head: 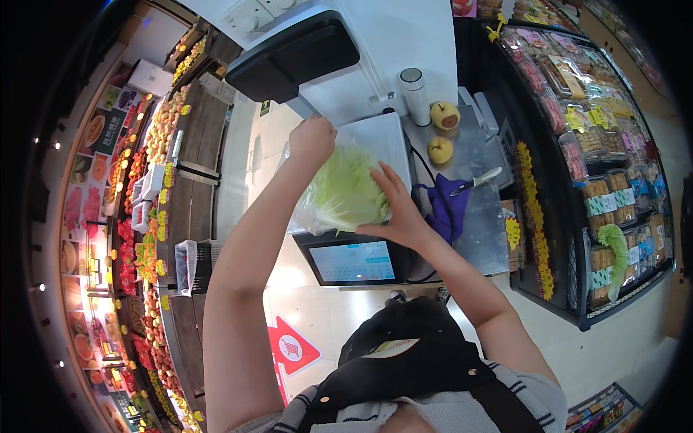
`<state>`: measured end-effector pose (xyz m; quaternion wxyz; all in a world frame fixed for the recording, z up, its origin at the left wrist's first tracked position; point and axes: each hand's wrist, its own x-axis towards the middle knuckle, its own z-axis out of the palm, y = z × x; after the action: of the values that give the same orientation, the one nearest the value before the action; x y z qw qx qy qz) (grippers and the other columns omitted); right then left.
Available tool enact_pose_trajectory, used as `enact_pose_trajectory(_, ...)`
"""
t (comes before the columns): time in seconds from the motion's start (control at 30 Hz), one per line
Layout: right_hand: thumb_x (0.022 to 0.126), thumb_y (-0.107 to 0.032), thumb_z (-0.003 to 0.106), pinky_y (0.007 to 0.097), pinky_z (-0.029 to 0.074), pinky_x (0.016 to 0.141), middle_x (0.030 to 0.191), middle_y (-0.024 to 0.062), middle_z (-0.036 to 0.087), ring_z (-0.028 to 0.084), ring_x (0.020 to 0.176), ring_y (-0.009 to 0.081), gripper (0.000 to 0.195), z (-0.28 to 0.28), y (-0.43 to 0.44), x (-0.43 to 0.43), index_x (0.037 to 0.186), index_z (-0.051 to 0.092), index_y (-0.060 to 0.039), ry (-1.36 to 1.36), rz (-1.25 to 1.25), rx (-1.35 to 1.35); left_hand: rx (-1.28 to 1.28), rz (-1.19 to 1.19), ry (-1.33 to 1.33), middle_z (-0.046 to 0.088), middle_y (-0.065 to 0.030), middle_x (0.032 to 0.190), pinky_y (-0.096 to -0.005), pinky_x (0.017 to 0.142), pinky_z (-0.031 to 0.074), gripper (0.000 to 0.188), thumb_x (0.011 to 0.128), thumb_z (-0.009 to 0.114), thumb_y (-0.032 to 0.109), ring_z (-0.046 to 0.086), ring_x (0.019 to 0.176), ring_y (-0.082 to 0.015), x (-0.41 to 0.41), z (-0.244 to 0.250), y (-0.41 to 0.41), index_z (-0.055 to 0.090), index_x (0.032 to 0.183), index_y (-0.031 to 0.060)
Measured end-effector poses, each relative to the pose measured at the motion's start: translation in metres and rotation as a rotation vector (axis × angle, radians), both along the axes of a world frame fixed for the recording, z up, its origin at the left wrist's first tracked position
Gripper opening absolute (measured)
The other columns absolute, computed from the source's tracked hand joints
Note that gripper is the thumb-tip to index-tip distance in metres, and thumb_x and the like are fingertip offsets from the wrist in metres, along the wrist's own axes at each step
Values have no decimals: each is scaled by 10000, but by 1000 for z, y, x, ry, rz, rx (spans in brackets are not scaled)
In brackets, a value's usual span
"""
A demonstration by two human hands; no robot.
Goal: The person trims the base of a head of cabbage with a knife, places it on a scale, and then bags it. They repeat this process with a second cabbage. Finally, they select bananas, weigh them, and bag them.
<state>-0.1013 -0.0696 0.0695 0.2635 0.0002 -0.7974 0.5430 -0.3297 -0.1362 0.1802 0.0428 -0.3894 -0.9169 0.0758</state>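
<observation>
A pale green leafy cabbage [346,187] in a clear plastic bag [311,214] lies on the white plate of a weighing scale [379,138]. At the bag's upper left, my left hand [312,138] is closed on the gathered plastic. My right hand [399,208] rests with spread fingers against the cabbage's right side. Below the cabbage is the scale's lit touchscreen [352,262]; a black display head [295,57] rises above the plate.
Right of the scale, a metal counter [482,238] holds a white bottle [414,97], two yellow fruits [445,115], a purple cloth [449,208] and a knife [476,181]. Racks of packaged food [606,200] stand at right, produce shelves [162,130] at left.
</observation>
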Motion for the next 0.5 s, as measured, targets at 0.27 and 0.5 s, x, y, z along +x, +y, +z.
enact_pose_trajectory(0.27,715,-402,811,522,203,1149,1511,213,246,238,1421,384,948,6,-2,21,1475,327,-106,32,70,212,313,-450,-198,553,-81,920,-404,785,497,125,744,644,90,595,907,-291,149,23,-16,707,850,106)
enact_pose_trajectory(0.5,905,-45,548,388,351,1064,1228,134,595,528,1208,233,437,-16,69,-11,1317,410,-98,6,309,-601,915,-171,-270,601,-96,956,-320,709,511,207,843,628,-6,632,828,-216,169,42,-57,667,1030,73)
